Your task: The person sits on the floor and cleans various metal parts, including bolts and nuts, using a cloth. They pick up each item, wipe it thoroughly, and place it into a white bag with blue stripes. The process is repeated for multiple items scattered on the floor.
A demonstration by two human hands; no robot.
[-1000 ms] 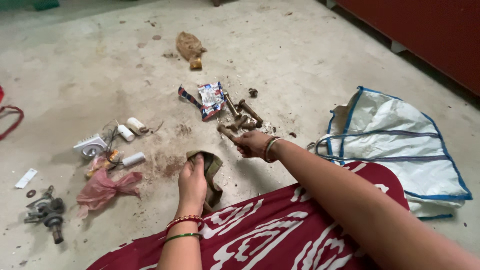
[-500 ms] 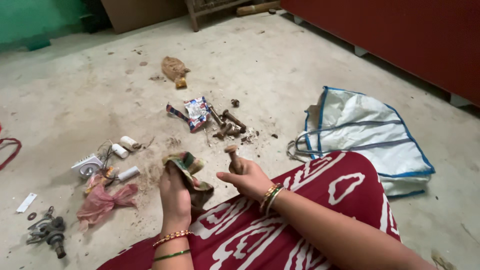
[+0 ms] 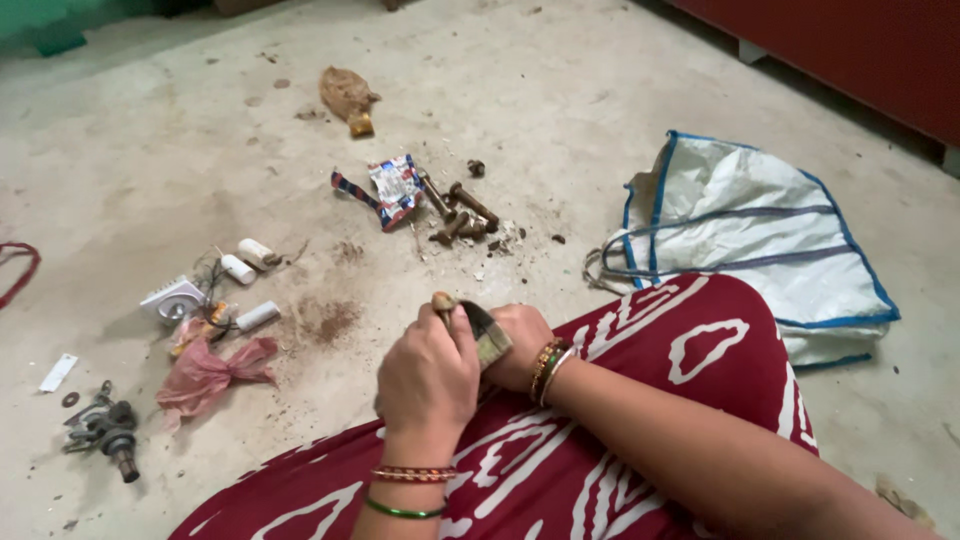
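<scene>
In the head view, the left hand [image 3: 428, 378] is curled into a loose fist and its fingers pinch a small rusty bolt [image 3: 443, 303] with a rounded, dull brown head that stands up above the knuckles; the right hand [image 3: 517, 345] is closed around a folded scrap of worn cloth [image 3: 489, 335], grey-green and frayed, which touches the bolt just beside the left thumb; how much of the bolt's shaft is there I cannot tell, because the fingers hide it. Both hands are close together above the lap, over a red cloth with white curved pattern [image 3: 620, 400], which is soft and wrinkled and cut off by the lower edge. The concrete floor [image 3: 600, 110] is rough, pale and dusty, with a brown patch of rust powder [image 3: 325, 320] near the hands. In front lies a heap of rusty bolts [image 3: 460, 215], long and dark, touching a crumpled shiny wrapper [image 3: 392, 188]; between this heap and the hands the floor gives open room. At the right, a white woven bag with blue edges [image 3: 740, 230] lies flat, just beside the knee. At the left are small white plastic cylinders [image 3: 245, 262], a white switch part [image 3: 172, 298], a crumpled pink plastic bag [image 3: 210, 370] and a dark metal tap [image 3: 105, 428]; a red cord [image 3: 22, 268] is cut off by the left edge. Far away, a brown crumpled object [image 3: 347, 95] is hard to make out.
</scene>
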